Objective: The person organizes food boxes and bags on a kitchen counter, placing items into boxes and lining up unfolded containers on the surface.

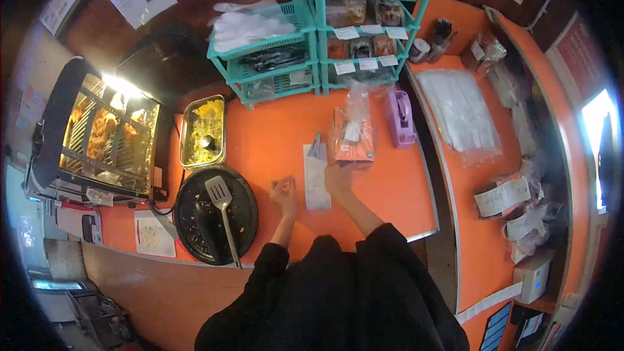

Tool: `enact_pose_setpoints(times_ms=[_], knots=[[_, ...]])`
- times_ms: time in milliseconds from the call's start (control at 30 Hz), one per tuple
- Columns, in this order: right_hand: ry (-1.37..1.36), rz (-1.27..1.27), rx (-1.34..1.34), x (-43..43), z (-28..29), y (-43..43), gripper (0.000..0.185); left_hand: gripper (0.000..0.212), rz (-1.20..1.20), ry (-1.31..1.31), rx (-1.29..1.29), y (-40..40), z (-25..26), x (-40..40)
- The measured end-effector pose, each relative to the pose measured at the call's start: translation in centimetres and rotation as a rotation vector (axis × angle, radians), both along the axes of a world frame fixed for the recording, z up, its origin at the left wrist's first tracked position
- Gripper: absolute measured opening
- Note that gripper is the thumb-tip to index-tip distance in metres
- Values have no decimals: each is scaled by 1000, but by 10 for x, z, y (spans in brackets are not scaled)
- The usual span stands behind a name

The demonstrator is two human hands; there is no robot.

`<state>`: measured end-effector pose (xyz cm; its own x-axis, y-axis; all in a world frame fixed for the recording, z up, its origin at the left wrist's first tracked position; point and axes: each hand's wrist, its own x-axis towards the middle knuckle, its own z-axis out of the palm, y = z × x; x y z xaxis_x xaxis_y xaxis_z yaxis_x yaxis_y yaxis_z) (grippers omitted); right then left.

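My left hand (283,195) is held over the orange counter, left of a long paper slip (317,187), fingers curled in and no object visible in them. On the slip's other side, my right hand (337,180) is at its right edge, just below an orange printed box (353,148). Whether those fingers grip anything is hidden. A stapler (316,145) rests across the slip's upper end. Clear plastic wrap and a small white slip (353,131) lie over the box. A purple tape dispenser (401,119) stands right of the box.
Left are a round black griddle (195,204) with a slotted turner (223,204), a lidded tray of yellow food (203,131) and a lit food warmer (107,136). Teal racks (319,63) stand behind. Plastic bags (458,109) and a receipt printer (533,278) occupy the right-hand counter.
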<state>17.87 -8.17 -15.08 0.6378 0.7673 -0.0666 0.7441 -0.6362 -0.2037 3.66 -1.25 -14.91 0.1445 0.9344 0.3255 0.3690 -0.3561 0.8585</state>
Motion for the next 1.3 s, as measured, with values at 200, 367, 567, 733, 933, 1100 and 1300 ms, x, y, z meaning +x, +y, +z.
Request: enact_pose_setpoints(times_ms=[200, 367, 567, 733, 933, 1100, 1300], knots=[[56, 18, 53, -18, 13, 5, 14, 8, -56, 240, -23, 16, -25, -5], [703, 48, 203, -11, 60, -48, 14, 15, -134, -694, -737, 1, -14, -11], [317, 222, 773, 49, 116, -86, 14, 14, -258, -630, -578, -20, 33, 57], [117, 91, 773, 133, 48, -90, 27, 13, -329, -660, -774, -34, 1, 115], [1390, -399, 979, 89, -15, -64, 41, 22, -436, -535, -786, 4, -21, 92], [1053, -574, 916, 68, -52, -90, 31, 22, -636, -72, 180, 66, 2, 143], [1047, -575, 1072, 4, -33, -202, 25, 20, -1321, 183, -256, 114, 73, 225]])
